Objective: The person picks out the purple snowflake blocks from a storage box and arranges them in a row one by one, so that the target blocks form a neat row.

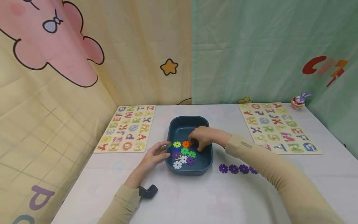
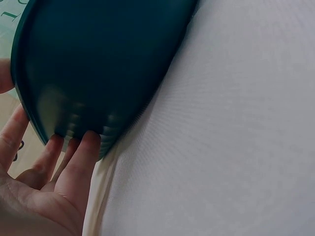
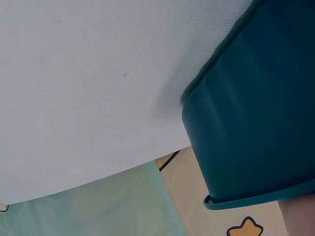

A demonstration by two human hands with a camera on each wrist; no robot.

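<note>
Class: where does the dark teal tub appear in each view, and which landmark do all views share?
Head: the tub is near the centre, pieces inside.
Left wrist: tub at upper left, touched by the left hand.
Right wrist: tub along the right side, rim lowermost.
Shared landmark: the white tabletop.

Dark teal tub (image 1: pixel 189 172) upright, multicoloured notched discs (image 1: pixel 184 151) inside; purple discs (image 1: pixel 233 169) rowed beside.

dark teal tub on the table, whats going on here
A person's right hand reaches into the dark teal plastic tub, among multicoloured flower-shaped discs; whether it grips one is hidden. The left hand touches the tub's side. On the white-covered table, purple flower-shaped discs lie in a row, partly behind the beige sleeve.
</note>
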